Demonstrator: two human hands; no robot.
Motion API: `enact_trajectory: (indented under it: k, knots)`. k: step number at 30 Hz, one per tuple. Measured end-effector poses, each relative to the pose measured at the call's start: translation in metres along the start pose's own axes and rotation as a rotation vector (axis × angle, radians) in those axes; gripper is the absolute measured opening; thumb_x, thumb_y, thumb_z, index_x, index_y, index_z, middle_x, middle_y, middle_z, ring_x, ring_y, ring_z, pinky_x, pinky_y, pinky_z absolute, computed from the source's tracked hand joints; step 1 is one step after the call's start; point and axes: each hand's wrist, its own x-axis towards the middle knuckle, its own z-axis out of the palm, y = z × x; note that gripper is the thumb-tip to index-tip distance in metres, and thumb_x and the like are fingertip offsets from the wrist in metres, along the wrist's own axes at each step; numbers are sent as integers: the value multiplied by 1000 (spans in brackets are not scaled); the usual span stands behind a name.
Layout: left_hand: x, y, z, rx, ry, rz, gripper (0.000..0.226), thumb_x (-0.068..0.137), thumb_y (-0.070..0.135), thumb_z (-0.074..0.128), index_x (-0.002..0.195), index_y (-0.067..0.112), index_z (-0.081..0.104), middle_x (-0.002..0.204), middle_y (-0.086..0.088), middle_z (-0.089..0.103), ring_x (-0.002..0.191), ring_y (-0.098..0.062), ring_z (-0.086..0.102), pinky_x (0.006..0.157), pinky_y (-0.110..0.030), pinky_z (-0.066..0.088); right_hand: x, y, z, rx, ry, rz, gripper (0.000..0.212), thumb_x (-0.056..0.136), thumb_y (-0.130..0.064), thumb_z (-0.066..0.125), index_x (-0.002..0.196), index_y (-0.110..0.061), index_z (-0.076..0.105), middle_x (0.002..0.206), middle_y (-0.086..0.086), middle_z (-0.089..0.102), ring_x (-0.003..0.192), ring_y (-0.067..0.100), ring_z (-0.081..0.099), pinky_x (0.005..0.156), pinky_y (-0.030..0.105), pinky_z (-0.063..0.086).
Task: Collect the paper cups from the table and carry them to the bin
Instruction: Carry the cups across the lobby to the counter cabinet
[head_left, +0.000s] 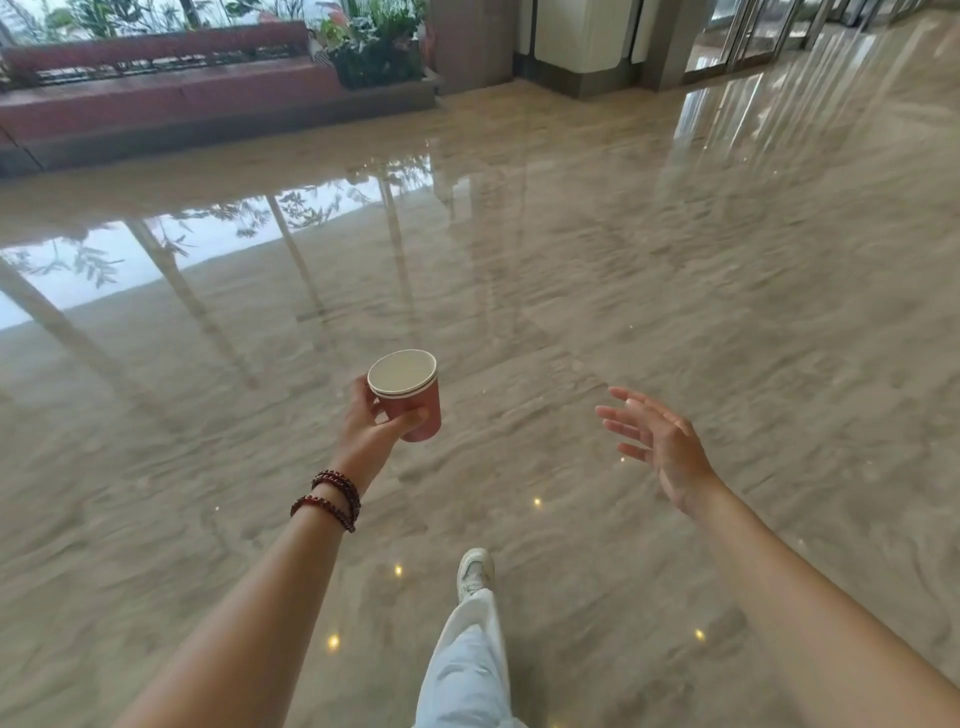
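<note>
My left hand (371, 426) grips red paper cups (415, 410), nested one in another, with white rims and a white inside. They are held upright at waist height over the floor. A dark red bead bracelet circles that wrist. My right hand (660, 441) is held out to the right of the cups, fingers spread, holding nothing. No table and no bin are in view.
Glossy beige marble floor (623, 260) stretches ahead. A long red bench (171, 98) with a planter of green plants (374, 47) runs along the far left. A pillar (576, 47) and glass doors (753, 36) stand at the far right. My leg and white shoe (475, 571) step forward.
</note>
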Motion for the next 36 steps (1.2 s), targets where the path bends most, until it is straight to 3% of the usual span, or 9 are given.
enact_trajectory:
  k: [3, 9, 16, 20, 27, 33, 36]
  knots:
    - [88, -4, 11, -18, -12, -1, 61, 72, -3, 67, 125, 9, 40, 116, -4, 56, 104, -12, 53, 83, -21, 44, 84, -14, 14, 5, 14, -12, 30, 78, -42, 54, 103, -33, 69, 102, -5, 76, 106, 15, 66, 90, 38, 45]
    - [253, 19, 29, -33, -64, -19, 52, 73, -5, 66, 117, 9, 43, 101, 6, 58, 91, 1, 55, 68, -7, 48, 242, -58, 43, 17, 55, 3, 21, 91, -31, 52, 104, -31, 69, 103, -3, 75, 109, 19, 65, 92, 39, 44]
    - [427, 43, 49, -14, -101, -34, 52, 73, -5, 67, 115, 16, 45, 104, 5, 59, 90, 4, 56, 66, -5, 46, 404, -118, 65, 36, 53, 13, 31, 78, -43, 55, 104, -33, 69, 105, -3, 75, 107, 17, 65, 91, 39, 44]
    - [532, 45, 68, 26, -49, -32, 54, 73, -2, 67, 119, 16, 46, 105, 1, 56, 86, 3, 54, 61, -3, 45, 513, -133, 66, 38, 50, 2, 21, 91, -32, 52, 104, -32, 68, 105, -1, 74, 108, 18, 64, 94, 40, 44]
    - [758, 71, 125, 25, -15, -36, 64, 56, 19, 70, 116, 21, 49, 96, 7, 59, 85, -2, 56, 68, -19, 44, 755, -194, 69, 41, 3, -2, 23, 88, -34, 52, 105, -31, 68, 106, -3, 74, 106, 17, 64, 91, 39, 43]
    - [928, 100, 169, 35, 15, 3, 47, 68, 2, 71, 103, 24, 50, 95, 8, 58, 86, -3, 55, 61, -5, 45, 925, -253, 66, 5, -29, 13, 24, 83, -34, 54, 103, -31, 66, 109, 2, 72, 101, 13, 64, 86, 36, 43]
    - [1006, 111, 187, 42, 29, 18, 44, 71, -3, 68, 103, 23, 50, 93, 10, 57, 75, 10, 57, 60, -5, 44, 1000, -271, 64, -2, -24, 11, 22, 87, -32, 52, 102, -33, 68, 105, -3, 74, 104, 15, 65, 87, 37, 44]
